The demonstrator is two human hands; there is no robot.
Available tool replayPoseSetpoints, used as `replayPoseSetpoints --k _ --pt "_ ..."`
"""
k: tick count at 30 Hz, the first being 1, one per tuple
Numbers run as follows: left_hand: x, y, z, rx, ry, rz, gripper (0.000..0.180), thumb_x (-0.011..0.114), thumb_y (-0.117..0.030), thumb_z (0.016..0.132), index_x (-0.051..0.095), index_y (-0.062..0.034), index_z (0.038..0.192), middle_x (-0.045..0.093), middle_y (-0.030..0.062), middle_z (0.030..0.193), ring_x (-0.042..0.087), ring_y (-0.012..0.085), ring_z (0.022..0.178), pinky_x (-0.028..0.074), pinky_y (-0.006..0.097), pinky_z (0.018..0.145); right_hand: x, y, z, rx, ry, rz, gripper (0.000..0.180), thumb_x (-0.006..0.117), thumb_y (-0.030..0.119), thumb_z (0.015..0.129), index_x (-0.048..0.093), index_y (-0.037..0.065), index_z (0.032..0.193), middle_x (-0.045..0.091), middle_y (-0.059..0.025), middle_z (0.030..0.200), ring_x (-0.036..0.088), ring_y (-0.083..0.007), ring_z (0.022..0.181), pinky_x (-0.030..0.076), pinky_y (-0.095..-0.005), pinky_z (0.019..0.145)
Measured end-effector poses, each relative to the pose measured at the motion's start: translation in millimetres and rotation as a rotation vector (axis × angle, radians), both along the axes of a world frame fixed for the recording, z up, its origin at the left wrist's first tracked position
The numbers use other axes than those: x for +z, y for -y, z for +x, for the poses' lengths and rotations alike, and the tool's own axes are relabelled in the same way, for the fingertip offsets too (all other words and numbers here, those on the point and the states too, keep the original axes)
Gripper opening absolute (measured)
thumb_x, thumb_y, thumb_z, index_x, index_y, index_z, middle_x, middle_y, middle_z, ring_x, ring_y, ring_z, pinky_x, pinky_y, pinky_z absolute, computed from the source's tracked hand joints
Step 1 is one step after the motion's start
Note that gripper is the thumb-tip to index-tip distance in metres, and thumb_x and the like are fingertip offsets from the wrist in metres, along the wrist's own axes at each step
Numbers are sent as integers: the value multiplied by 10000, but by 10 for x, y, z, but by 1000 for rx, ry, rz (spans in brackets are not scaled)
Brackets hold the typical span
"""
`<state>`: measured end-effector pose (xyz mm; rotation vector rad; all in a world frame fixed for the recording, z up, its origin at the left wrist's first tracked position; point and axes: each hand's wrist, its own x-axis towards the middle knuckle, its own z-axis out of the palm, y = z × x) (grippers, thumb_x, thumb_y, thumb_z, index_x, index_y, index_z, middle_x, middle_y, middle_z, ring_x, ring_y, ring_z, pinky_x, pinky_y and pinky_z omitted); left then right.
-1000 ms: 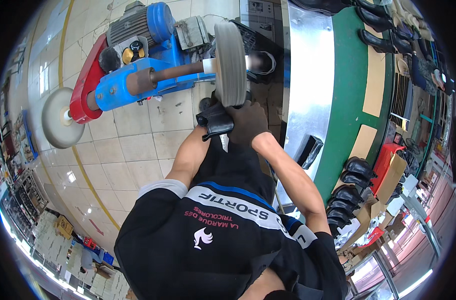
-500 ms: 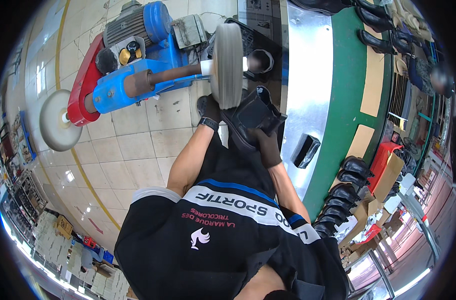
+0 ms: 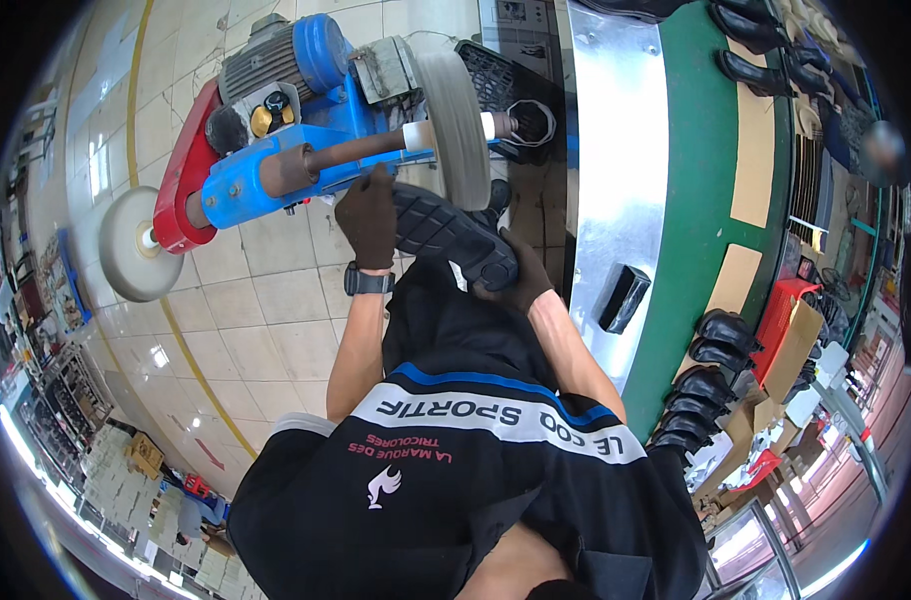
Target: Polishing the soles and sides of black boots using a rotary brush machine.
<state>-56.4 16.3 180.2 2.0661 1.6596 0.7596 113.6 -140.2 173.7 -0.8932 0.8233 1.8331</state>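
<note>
A black boot lies tilted across my lap side, its treaded sole turned up toward me and its heel to the right. My left hand, in a dark glove, is closed at the toe end. My right hand, gloved too, grips the heel end. Just beyond the boot stands a large grey buffing wheel on a shaft, blurred at its face. The boot's far edge is close to the wheel's lower part; whether they touch I cannot tell. The boot's upper is mostly hidden beneath the sole.
A blue machine body with a red belt guard carries a second, pale wheel at left. On the right, a metal strip and green bench hold a small black block and several black shoes.
The boot has been turned from upper-side up to sole up. My left hand has moved left and up to the toe end; my right hand stays at the other end.
</note>
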Motion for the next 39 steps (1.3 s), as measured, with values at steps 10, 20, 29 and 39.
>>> replayPoseSetpoints --k 10,20,29,39 --pt "748 -169 946 -843 -25 391 32 588 -118 738 606 -138 755 574 34 599 559 203 489 439 316 427 191 72 -716 625 1149 575 536 724 77 571 492 70 1055 594 -62 966 579 -182 890 467 -316 814" --pt "1063 291 1375 -1747 377 167 109 586 -165 618 603 -60 598 567 87 555 576 249 544 450 366 488 359 -80 -356 387 1044 479 368 641 192 669 547 54 997 601 -92 951 589 -213 850 480 -337 768" --pt "1017 754 225 -1097 479 103 253 588 -176 701 553 -46 915 560 127 917 558 269 868 442 382 753 843 271 -197 -93 251 142 381 534 262 743 560 14 1031 615 -159 936 607 -263 811 496 -365 753" --pt "-1480 342 119 155 1332 -1546 530 347 -418 899 510 43 1103 590 167 1008 574 245 908 442 327 839 185 -312 -553 -190 139 119 292 593 213 714 568 55 958 614 -79 895 588 -214 815 470 -331 792"
